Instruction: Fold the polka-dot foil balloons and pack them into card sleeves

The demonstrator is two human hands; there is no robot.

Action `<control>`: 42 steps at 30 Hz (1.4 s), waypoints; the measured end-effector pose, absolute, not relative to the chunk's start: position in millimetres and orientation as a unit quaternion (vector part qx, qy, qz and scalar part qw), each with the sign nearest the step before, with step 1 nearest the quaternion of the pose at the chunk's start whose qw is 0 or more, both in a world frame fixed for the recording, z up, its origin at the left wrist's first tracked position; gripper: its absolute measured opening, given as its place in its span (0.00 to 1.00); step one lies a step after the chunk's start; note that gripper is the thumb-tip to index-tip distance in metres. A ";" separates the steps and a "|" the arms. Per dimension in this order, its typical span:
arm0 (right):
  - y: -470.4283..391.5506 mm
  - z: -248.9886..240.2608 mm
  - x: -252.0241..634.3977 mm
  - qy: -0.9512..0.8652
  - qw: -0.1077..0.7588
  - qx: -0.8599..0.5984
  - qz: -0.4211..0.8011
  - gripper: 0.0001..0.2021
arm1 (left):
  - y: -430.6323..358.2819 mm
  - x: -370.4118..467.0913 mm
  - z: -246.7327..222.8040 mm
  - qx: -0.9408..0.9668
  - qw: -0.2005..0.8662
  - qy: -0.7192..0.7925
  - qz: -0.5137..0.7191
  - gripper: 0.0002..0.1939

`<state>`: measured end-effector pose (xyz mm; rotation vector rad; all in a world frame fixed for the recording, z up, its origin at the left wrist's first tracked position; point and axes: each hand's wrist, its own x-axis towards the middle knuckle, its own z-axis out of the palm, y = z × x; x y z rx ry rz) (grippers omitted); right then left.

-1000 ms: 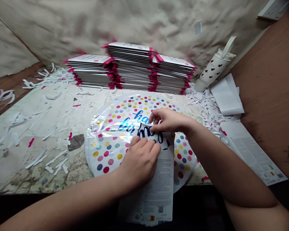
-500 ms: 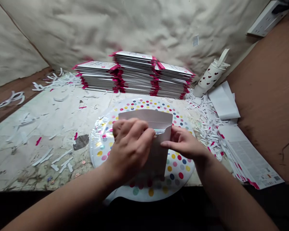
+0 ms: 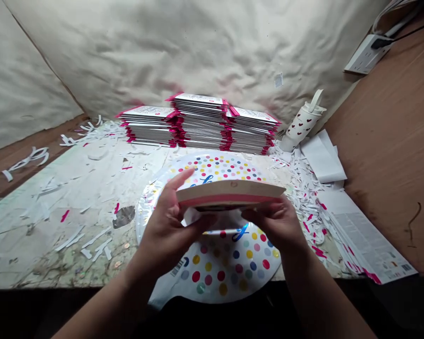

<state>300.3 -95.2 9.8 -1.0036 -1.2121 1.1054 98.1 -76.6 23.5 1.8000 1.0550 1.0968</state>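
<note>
Littered table [image 3: 102, 181], paper packet [image 3: 233, 189] in two-handed grip [image 3: 166, 233] [image 3: 284, 225], contents unclear.

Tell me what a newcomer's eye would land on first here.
Probably the shiny polka-dot disc at the front of the worktop, with the left hand and right hand holding a card packet above it. Next come the three pink-edged stacks side by side at the back, the middle one tallest, and the heart-patterned tumbler to their right.
</note>
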 end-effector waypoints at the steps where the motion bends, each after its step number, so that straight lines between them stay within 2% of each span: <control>1: -91.6 10.2 303.1 -0.512 0.586 -0.432 0.456 0.12 | -75.5 95.7 25.4 0.674 0.447 0.411 0.422 0.25; 3: -80.5 8.7 309.2 -0.526 0.563 -0.461 0.440 0.09 | -72.2 92.0 23.2 0.604 0.573 0.395 0.387 0.15; 4: -74.4 6.4 312.0 -0.544 0.530 -0.493 0.424 0.11 | -70.7 91.0 18.6 0.586 0.613 0.396 0.352 0.11; 7: -64.3 -6.9 313.5 -0.610 0.423 -0.622 0.248 0.13 | -71.0 91.9 -7.2 0.529 0.673 0.439 0.271 0.13; 9: -70.2 -18.6 306.2 -0.674 0.375 -0.623 0.131 0.08 | -77.5 95.4 -27.1 0.474 0.694 0.476 0.258 0.15; 10: -76.7 -24.1 300.5 -0.711 0.355 -0.596 0.110 0.08 | -82.1 97.6 -35.6 0.450 0.700 0.490 0.261 0.16; 14: -106.5 -37.1 276.0 -0.805 0.293 -0.497 0.133 0.11 | -99.7 105.3 -53.2 0.426 0.688 0.525 0.265 0.20; 17: -115.7 -37.7 266.9 -0.815 0.270 -0.496 0.125 0.09 | -105.1 108.4 -51.1 0.457 0.665 0.538 0.245 0.23; 22: -113.1 -37.4 267.5 -0.822 0.232 -0.516 0.072 0.11 | -107.1 113.4 -37.8 0.487 0.650 0.531 0.243 0.22; 26: -108.1 -34.9 277.5 -0.796 0.268 -0.517 0.167 0.09 | -107.8 114.9 -36.2 0.461 0.671 0.533 0.230 0.21; 28: -107.3 -31.2 281.2 -0.803 0.246 -0.504 0.201 0.08 | -107.4 115.0 -37.3 0.453 0.672 0.541 0.227 0.20; 34: -114.3 -26.0 274.2 -0.839 0.148 -0.513 0.103 0.09 | -108.0 118.7 -34.1 0.501 0.647 0.527 0.230 0.20; 37: -114.7 -30.0 273.9 -0.824 0.166 -0.535 0.082 0.09 | -108.5 119.0 -33.9 0.509 0.657 0.509 0.225 0.21; 40: -111.4 -31.7 281.7 -0.809 0.198 -0.534 0.146 0.08 | -107.3 117.2 -36.5 0.490 0.671 0.514 0.215 0.19; 42: -110.3 -28.6 285.8 -0.818 0.180 -0.522 0.163 0.08 | -106.1 116.2 -38.0 0.480 0.672 0.523 0.213 0.18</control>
